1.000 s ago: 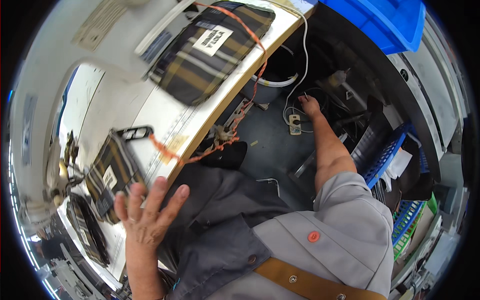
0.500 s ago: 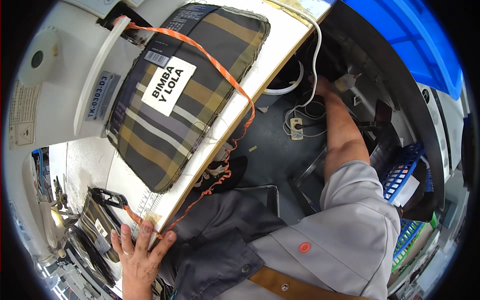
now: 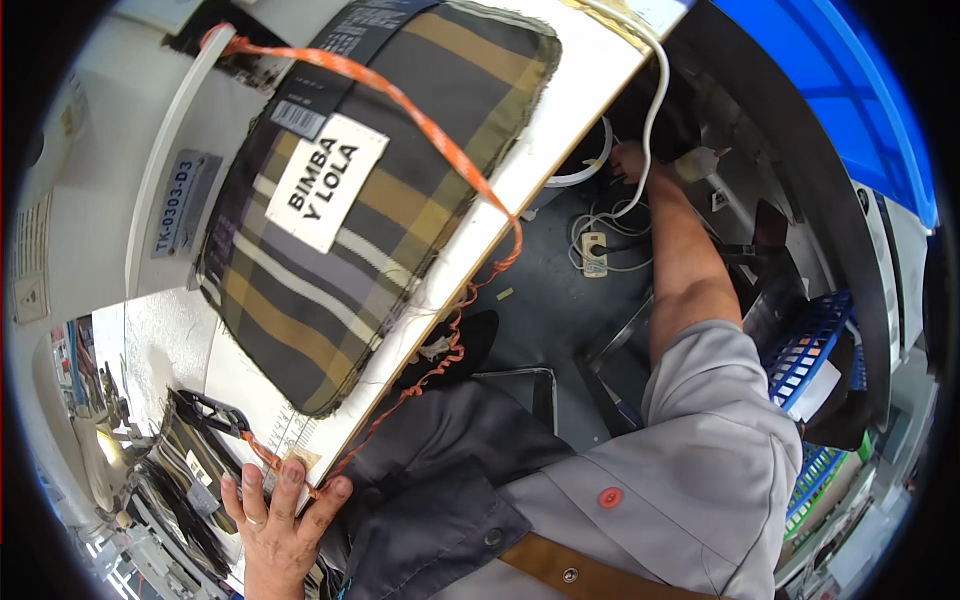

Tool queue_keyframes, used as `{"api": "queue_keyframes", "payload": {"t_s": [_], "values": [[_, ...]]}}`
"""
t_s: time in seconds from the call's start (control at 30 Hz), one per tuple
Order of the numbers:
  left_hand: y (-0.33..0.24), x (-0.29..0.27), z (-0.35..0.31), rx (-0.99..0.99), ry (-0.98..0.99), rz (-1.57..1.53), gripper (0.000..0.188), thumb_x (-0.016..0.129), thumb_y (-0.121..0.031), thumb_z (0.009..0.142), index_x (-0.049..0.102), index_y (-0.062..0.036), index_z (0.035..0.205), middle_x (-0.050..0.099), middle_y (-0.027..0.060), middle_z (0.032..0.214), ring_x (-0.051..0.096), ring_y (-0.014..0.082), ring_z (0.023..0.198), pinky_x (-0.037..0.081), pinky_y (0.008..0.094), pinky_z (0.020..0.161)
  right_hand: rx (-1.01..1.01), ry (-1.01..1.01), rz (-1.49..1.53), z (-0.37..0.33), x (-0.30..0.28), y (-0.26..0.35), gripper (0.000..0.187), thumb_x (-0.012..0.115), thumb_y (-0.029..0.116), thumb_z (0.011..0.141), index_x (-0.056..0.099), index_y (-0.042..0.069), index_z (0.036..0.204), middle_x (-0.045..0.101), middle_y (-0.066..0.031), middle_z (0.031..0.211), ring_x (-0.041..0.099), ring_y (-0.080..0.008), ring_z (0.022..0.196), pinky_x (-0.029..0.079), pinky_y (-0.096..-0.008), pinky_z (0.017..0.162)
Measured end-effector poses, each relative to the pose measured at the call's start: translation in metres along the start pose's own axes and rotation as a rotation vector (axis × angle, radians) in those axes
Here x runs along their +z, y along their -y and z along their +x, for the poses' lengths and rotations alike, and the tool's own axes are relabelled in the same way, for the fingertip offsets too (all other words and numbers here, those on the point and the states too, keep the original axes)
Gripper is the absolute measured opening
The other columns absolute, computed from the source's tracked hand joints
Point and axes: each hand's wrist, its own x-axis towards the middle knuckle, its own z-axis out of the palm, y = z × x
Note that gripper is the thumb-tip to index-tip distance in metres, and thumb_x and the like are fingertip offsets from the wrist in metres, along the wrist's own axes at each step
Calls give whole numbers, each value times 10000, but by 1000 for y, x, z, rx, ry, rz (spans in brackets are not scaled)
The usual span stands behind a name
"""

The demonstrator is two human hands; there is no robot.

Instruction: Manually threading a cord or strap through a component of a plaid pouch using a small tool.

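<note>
My left hand (image 3: pixel 278 527) lies at the near corner of the white table (image 3: pixel 235 365), fingers spread, beside an orange cord (image 3: pixel 455 155). That cord loops over a plaid fabric piece (image 3: pixel 400 195) with raw edges, a white label and a dark hang tag. Near my left fingertips, a black tool (image 3: pixel 210 412) is tied to the cord; its exact kind is unclear. My right arm reaches down below the table's edge. My right hand (image 3: pixel 628 163) is in shadow beside the rim of a white bucket (image 3: pixel 575 178); its fingers are too dim to read.
A white cable (image 3: pixel 655 110) hangs past the table edge toward a power socket (image 3: pixel 594 255) on the floor. Blue baskets (image 3: pixel 812 340) and a large blue bin (image 3: pixel 830 90) stand at the right. More plaid pieces (image 3: pixel 190 470) lie left of my left hand.
The view has shifted a little, so the plaid piece appears lower and farther left. My right hand has moved slightly left, nearer the bucket. My left hand stays at the table corner.
</note>
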Motion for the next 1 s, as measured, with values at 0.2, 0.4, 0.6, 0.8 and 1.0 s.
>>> {"api": "queue_keyframes", "payload": {"t_s": [0.2, 0.4, 0.6, 0.8, 1.0], "values": [[6, 20, -3, 18, -134, -36, 539, 667, -234, 896, 543, -485, 1356, 340, 6, 1605, 192, 358, 1518, 145, 578, 1198, -300, -786, 144, 22, -48, -111, 258, 524, 253, 983, 686, 81, 1088, 708, -115, 910, 695, -249, 810, 550, -405, 726], [6, 1, 18, -1, -112, -7, 629, 521, -200, 957, 394, -526, 1479, 312, -102, 1616, 177, 263, 1534, 86, 525, 1237, -220, -635, 463, -90, 50, -178, 214, 570, 198, 982, 695, 30, 1025, 691, -61, 761, 593, -149, 612, 463, -305, 561], [3, -3, 20, -86, -206, -208, 638, 525, -111, 910, 467, -439, 1454, 427, -42, 1555, 369, 247, 1456, 143, 524, 1216, 199, -273, 693, -196, 202, -131, 171, 615, 258, 968, 677, 114, 1038, 660, -20, 756, 477, -102, 508, 342, -275, 425], [-3, 20, 14, -86, -781, -211, 484, 516, -168, 947, 521, -278, 1419, 508, -22, 1505, 466, 139, 1398, 127, 498, 1215, -101, 73, 89, -278, 249, -79, 239, 630, 288, 981, 686, 67, 1052, 690, -22, 806, 487, -86, 528, 377, -269, 467], [-6, 30, -78, -293, -857, -267, 371, 619, -248, 916, 637, -200, 1284, 566, 0, 1450, 477, 143, 1388, 204, 504, 1180, -270, 129, -142, -296, 218, -83, 282, 656, 296, 973, 694, 31, 1062, 697, -32, 809, 546, -91, 613, 416, -273, 539]]}}
